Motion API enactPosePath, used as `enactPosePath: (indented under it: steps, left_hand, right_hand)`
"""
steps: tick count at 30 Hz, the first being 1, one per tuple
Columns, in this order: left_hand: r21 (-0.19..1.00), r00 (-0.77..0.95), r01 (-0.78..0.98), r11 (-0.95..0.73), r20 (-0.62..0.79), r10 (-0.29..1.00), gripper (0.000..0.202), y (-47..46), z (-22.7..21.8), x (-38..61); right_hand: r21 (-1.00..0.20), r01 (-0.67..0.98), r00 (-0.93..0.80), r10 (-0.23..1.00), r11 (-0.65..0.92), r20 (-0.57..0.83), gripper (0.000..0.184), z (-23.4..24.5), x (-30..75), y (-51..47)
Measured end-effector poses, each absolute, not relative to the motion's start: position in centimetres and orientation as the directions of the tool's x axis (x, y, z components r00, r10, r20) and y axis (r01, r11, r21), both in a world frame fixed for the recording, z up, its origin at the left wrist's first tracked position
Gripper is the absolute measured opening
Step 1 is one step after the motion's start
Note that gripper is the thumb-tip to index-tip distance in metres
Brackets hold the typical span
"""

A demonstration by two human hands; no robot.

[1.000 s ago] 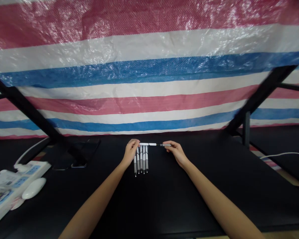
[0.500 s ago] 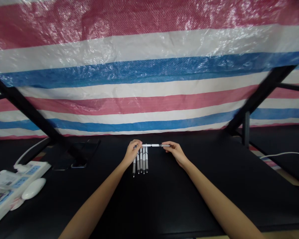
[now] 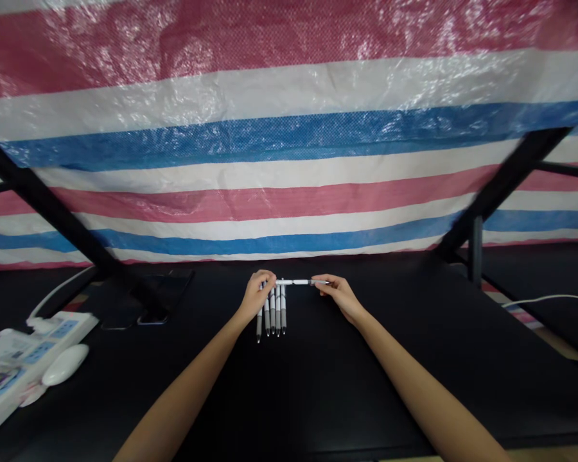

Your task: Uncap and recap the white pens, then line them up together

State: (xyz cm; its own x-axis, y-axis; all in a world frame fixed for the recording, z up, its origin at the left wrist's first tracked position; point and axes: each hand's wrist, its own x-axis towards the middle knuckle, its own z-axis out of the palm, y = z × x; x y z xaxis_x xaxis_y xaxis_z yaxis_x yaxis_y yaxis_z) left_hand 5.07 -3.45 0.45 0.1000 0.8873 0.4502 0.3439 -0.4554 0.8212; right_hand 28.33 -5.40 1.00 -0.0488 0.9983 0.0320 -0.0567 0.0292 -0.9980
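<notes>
A white pen with a grey, clear-ended tip lies crosswise between my two hands. The fingers of my left hand pinch its left end, while my right hand grips the tip end between thumb and fingers. Below and beside my left hand, several white and grey pens rest side by side on the black table, their tips toward me. My left hand covers the upper part of the leftmost ones.
On the left stand a white power strip with plugs and a white mouse. A dark phone-like slab lies behind them. Black slanted bars rise on both sides, before a striped plastic sheet. White cables run at the right.
Both hands keep hold of the same pen. The pen has shifted very slightly to the right; the row of pens stays put.
</notes>
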Motion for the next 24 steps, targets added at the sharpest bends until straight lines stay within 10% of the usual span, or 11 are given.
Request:
enactPosePath:
  steps: [24]
  left_hand:
    - [0.759,0.117,0.411,-0.505,0.506,0.855,0.031,-3.72,0.81,5.02]
  right_hand:
    - [-0.948,0.302,-0.108,0.991,0.102,0.072,0.071,0.94,28.14,-5.48]
